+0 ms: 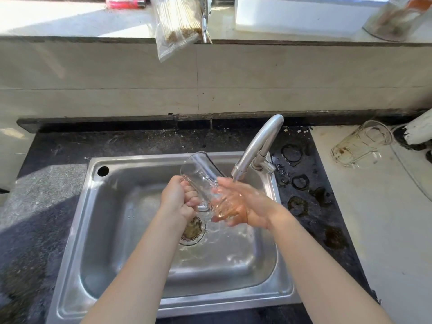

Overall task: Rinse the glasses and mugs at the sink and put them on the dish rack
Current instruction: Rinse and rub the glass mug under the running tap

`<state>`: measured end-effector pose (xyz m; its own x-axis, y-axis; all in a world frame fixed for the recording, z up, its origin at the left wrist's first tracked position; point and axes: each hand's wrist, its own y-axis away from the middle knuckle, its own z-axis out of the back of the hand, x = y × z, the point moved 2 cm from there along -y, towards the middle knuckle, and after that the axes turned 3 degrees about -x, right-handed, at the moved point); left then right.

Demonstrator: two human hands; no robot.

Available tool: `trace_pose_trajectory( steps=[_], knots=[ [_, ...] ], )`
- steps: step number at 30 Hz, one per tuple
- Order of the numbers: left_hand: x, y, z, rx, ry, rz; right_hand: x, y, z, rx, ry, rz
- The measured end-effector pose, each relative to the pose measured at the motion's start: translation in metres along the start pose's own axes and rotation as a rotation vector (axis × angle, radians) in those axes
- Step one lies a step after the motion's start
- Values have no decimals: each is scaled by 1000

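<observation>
A clear glass mug (201,174) is tilted over the steel sink (77,230), its base up and to the left, its mouth down toward the right. My left hand (178,198) is shut on its handle. My right hand (243,206) wraps the mug's mouth end, right under the faucet spout (254,146), and water runs over it. A second glass mug (361,143), stained brown inside, lies on its side on the light counter at the right.
Water pools around the sink drain (192,229). Brown ring stains (298,205) mark the dark counter right of the sink. A bag of sticks (177,22) and a red lighter (125,2) sit on the sill above. A white object (418,129) lies at the far right.
</observation>
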<state>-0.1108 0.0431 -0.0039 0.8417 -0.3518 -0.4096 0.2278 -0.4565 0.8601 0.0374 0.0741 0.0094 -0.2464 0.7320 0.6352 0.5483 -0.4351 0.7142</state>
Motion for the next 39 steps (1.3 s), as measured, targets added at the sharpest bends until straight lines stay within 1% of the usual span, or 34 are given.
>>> trace_pose_trajectory(
  steps=[1,2,5,7,9,11,12,14,15,17,18,19,20,21,23,25,26,28,29,31,34,36,39],
  knots=[
    [0,-2,1,-5,49,24,-8,-1,3,17,-130,-2],
    [2,-3,0,-13,88,36,-14,-3,4,-7,-199,17],
    [13,-5,1,-70,189,49,-12,-6,3,-209,-85,122],
    [22,-4,4,-90,224,30,-7,-8,2,-238,-123,132],
    [26,-5,11,-74,193,10,-5,-8,3,-236,-140,121],
    [26,-8,18,-71,46,2,-4,-11,7,-250,-96,110],
    [24,-10,22,-91,-103,-49,-1,-11,7,-252,-84,96],
    [15,-8,28,-156,-398,-277,3,-12,9,-232,-110,43],
    [9,-3,28,-155,-483,-413,6,-11,11,-216,-123,11],
    [0,10,23,-32,-605,-613,14,-9,14,-180,-116,-53],
    [-3,15,19,45,-678,-651,17,-8,15,-179,-78,-83],
    [-3,18,15,113,-753,-651,19,-9,17,-190,-31,-106],
    [-2,19,13,175,-801,-613,22,-8,16,-214,5,-115],
    [1,19,11,239,-801,-543,24,-9,15,-258,20,-102],
    [8,16,9,318,-691,-391,28,-12,11,-385,17,-23],
    [14,12,9,305,-572,-322,26,-18,4,-497,2,106],
    [17,10,9,287,-536,-311,24,-21,2,-585,84,189],
    [22,7,10,258,-452,-314,16,-27,-4,-765,260,307],
    [23,6,10,251,-412,-317,12,-30,-10,-809,249,337],
    [25,8,8,248,-369,-346,4,-34,-22,-819,141,345],
    [30,10,3,259,-420,-434,-1,-41,-29,-875,34,324],
    [31,12,3,254,-467,-499,3,-42,-24,-939,70,301],
    [29,11,8,235,-514,-578,9,-40,-22,-924,130,276]
  ],
)
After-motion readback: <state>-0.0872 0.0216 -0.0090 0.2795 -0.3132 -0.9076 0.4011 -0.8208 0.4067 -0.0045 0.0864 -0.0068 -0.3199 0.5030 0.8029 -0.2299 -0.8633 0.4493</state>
